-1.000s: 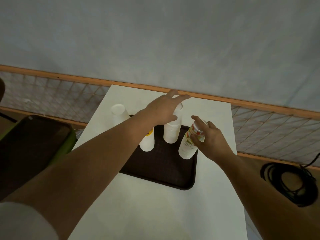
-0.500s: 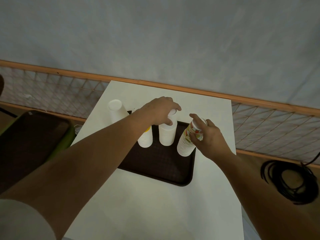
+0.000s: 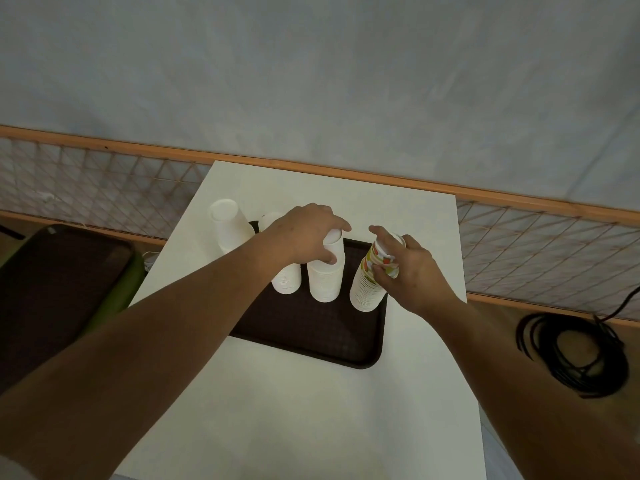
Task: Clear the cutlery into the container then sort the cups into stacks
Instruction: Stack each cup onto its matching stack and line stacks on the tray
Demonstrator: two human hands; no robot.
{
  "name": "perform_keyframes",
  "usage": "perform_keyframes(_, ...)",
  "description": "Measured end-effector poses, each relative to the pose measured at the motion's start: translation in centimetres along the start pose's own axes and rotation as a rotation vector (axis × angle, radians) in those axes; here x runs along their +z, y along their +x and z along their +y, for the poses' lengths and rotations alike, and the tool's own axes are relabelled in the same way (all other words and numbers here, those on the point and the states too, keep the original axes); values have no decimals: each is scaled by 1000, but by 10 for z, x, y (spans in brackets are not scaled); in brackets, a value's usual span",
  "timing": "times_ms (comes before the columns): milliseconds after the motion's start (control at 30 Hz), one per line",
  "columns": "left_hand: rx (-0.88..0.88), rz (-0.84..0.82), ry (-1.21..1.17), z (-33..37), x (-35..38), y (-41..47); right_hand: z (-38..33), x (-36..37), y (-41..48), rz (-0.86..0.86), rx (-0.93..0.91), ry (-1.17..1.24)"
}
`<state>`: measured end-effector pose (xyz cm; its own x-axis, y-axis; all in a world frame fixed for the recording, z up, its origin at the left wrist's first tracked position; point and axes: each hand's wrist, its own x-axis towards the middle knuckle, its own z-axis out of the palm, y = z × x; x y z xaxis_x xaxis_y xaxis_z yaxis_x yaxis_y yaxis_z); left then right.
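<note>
Three upside-down stacks of paper cups stand on a dark brown tray [image 3: 311, 334]. My left hand [image 3: 304, 233] grips the top of the middle white stack [image 3: 325, 278] from above. To its left stands a shorter white stack [image 3: 286, 280], partly hidden by my left wrist. My right hand [image 3: 405, 268] is closed around the top of the patterned stack [image 3: 369, 285] at the tray's right edge. A fourth white stack [image 3: 228, 226] stands on the table left of the tray. No cutlery is in sight.
The white table [image 3: 311, 410] ends at a wall with a wooden rail and wire mesh. A second dark tray [image 3: 52, 289] rests on a green surface to the left. A coiled black cable [image 3: 575, 355] lies on the floor to the right.
My left hand has lowered from hovering with spread fingers and closed on the top of the middle white stack. My right hand stays on the patterned stack.
</note>
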<state>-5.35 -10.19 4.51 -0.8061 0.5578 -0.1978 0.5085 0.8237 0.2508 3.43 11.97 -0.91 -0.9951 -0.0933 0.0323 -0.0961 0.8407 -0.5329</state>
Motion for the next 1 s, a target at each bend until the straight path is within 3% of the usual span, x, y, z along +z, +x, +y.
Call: perform_keyframes(1000,-19,25,1,0,11,-6,-8,10,1,33,-37,51)
